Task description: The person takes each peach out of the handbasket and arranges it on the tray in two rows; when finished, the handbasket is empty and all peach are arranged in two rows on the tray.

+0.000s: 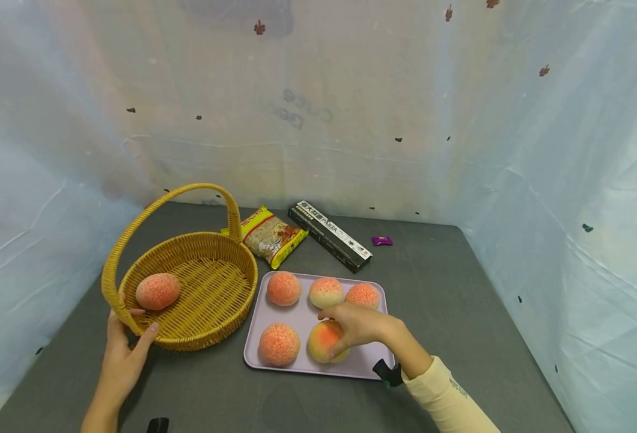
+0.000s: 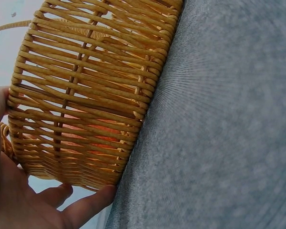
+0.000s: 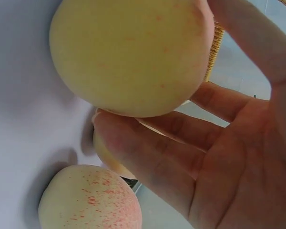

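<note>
My left hand [image 1: 121, 358] grips the near-left side of a yellow wicker basket [image 1: 250, 300], thumb on the rim beside the handle's foot. A pink-orange peach [image 1: 158, 291] lies inside at the left; the left wrist view shows it faintly through the weave [image 2: 81, 95]. Over a lilac tray [image 1: 369, 361], my right hand [image 1: 364, 325] holds a yellow-and-orange peach [image 1: 321, 338] between thumb and fingers. In the right wrist view, the fingers curl around this peach [image 3: 128, 57]; whether it touches the tray cannot be told. Several other speckled peaches [image 1: 279, 344] sit on the tray.
Behind the tray lie a yellow food packet [image 1: 274, 236], partly behind the basket, and a long black pasta box [image 1: 330, 236]. A small purple wrapped sweet [image 1: 381, 240] is to their right. Pale sheeting [image 1: 351, 120] hangs around the grey table [image 1: 437, 288].
</note>
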A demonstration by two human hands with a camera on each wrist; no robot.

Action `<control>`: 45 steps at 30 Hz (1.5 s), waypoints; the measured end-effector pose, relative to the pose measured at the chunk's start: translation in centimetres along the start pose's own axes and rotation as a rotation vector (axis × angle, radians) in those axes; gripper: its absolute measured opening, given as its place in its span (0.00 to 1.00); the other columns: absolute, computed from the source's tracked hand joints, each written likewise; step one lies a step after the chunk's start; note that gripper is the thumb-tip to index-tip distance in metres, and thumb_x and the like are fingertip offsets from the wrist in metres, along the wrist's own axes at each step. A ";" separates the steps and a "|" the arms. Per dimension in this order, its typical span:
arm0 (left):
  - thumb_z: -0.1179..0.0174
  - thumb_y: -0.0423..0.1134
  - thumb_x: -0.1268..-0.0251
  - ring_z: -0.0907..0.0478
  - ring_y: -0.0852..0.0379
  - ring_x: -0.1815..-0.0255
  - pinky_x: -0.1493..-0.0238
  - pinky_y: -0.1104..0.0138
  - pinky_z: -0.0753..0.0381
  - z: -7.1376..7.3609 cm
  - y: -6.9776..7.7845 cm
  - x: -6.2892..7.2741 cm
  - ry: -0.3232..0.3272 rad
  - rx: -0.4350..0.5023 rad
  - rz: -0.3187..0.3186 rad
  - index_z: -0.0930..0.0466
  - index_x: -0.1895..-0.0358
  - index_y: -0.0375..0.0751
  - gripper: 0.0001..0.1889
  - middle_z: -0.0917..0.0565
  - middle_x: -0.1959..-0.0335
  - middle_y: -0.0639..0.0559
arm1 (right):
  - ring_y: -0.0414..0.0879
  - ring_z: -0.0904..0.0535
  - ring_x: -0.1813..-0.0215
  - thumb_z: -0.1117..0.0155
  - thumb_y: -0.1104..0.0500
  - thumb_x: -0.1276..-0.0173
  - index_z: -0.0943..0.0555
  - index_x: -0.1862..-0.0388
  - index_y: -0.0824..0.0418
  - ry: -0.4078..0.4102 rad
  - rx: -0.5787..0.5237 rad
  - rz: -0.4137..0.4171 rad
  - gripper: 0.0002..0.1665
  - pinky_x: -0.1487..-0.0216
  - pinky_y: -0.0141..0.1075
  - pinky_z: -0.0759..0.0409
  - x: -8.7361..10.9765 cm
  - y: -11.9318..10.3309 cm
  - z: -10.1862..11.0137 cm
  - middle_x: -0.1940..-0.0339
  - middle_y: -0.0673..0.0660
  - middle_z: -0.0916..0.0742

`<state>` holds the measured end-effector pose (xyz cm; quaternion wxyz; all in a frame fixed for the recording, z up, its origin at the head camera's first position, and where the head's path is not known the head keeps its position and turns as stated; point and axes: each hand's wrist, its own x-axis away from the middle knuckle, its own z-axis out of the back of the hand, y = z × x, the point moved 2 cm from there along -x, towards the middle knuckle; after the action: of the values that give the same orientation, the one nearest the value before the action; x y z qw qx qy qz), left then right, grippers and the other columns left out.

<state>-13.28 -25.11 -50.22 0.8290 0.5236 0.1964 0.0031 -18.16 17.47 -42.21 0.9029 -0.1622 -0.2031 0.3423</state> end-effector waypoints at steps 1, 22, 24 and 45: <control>0.45 0.30 0.26 0.42 0.67 0.37 0.59 0.85 0.33 0.0 0.0 0.0 0.000 0.004 0.000 0.60 0.20 0.45 0.40 0.39 0.41 0.46 | 0.40 0.22 0.52 0.18 0.47 0.49 0.21 0.39 0.65 -0.001 -0.004 -0.002 0.42 0.46 0.37 0.24 0.0 0.0 0.1 0.49 0.52 0.15; 0.45 0.31 0.26 0.46 0.62 0.32 0.57 0.86 0.35 0.1 0.2 -0.2 -0.022 0.022 0.009 0.59 0.20 0.43 0.39 0.45 0.34 0.38 | 0.50 0.20 0.52 0.18 0.53 0.47 0.21 0.41 0.68 -0.017 -0.033 -0.013 0.38 0.51 0.37 0.23 0.6 -0.8 2.3 0.52 0.57 0.15; 0.45 0.31 0.26 0.45 0.63 0.33 0.59 0.85 0.35 0.0 0.2 -0.1 -0.025 0.022 0.013 0.61 0.20 0.44 0.40 0.44 0.36 0.39 | 0.53 0.18 0.53 0.20 0.53 0.45 0.22 0.40 0.69 0.007 -0.037 -0.004 0.37 0.53 0.38 0.22 0.7 -1.1 3.4 0.51 0.60 0.15; 0.46 0.31 0.25 0.45 0.62 0.32 0.60 0.86 0.33 0.3 -0.2 -0.4 -0.038 0.033 0.010 0.52 0.25 0.35 0.33 0.52 0.26 0.35 | 0.45 0.25 0.35 0.37 0.51 0.26 0.24 0.34 0.63 0.076 0.032 0.233 0.26 0.36 0.32 0.31 -10.9 -10.2 8.8 0.37 0.56 0.19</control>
<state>-13.57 -25.51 -50.20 0.8239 0.5381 0.1779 -0.0060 -24.20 4.05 -33.02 0.8665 -0.1833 -0.1431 0.4418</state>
